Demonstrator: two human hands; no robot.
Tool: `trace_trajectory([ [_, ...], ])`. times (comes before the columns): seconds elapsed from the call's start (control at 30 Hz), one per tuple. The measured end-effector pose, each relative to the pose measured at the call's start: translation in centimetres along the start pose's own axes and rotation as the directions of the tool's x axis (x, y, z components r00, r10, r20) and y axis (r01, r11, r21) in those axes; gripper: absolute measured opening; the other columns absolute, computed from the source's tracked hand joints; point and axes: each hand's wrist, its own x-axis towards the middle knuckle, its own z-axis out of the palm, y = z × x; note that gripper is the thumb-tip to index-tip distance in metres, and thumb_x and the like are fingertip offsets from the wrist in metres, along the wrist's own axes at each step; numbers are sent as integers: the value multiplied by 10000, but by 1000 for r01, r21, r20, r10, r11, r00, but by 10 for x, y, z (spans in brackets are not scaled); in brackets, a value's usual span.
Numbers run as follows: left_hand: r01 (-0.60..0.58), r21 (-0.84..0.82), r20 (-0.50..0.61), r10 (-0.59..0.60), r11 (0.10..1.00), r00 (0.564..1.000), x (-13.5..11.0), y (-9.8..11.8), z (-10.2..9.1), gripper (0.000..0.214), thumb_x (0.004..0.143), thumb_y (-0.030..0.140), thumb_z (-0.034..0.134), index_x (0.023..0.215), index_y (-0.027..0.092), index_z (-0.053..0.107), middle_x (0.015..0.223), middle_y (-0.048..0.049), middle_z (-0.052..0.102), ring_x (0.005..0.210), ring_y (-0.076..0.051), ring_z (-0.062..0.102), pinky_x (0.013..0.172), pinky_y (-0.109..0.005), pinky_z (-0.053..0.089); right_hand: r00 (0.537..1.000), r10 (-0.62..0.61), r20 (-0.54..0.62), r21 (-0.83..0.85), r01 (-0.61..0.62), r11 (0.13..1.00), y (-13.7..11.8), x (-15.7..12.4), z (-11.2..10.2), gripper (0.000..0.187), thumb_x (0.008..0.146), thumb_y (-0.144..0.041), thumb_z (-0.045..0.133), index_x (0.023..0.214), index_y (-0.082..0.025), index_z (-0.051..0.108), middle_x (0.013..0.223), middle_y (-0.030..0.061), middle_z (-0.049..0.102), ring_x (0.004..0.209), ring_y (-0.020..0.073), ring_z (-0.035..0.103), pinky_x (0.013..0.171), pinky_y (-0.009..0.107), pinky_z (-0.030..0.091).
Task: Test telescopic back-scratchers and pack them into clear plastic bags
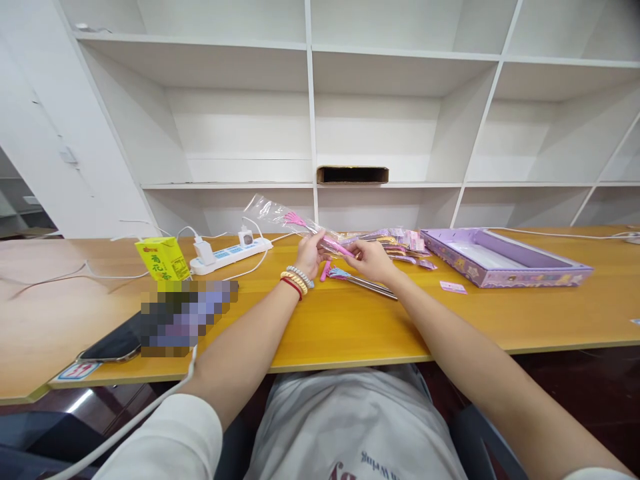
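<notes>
In the head view, 2 bare hands worked close together above the middle of a wood-coloured table [345, 337]. The left hand [310, 255], with several bands at its wrist, had its fingers pinching a pink stick [337, 246] together with a clear plastic bag [265, 209]. The stick slanted up to the left, its pink hand-shaped head showing through the plastic. The right hand [374, 261] had its fingers pinching the stick's lower end.

Below the hands, a blue hand-shaped head on a metal rod [373, 287] lay on the table, a pink piece [325, 270] near it. Just beyond the right hand was a pile of packaged items [407, 245]. Farther right lay a small pink card [453, 287] and an open purple box [530, 279].

At left were a white power strip [235, 254] with 2 plugs, a yellow carton [163, 259] and a phone [113, 339], beside a pixelated patch. White shelves [240, 127] rose behind, holding a brown cardboard box [353, 175].
</notes>
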Motion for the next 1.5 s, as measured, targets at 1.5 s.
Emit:
trace_trajectory([
  [1.5,-15,16,13,15,1000,1000,4,-1,-5,226,686,331,639,680,160,491,478,36,505,396,-99,482,398,-216,363,964,-86,250,281,12,960,-6,-3,-7,259,703,-345,671,872,-149,673,774,36,658,578,98,522,548,221,404],
])
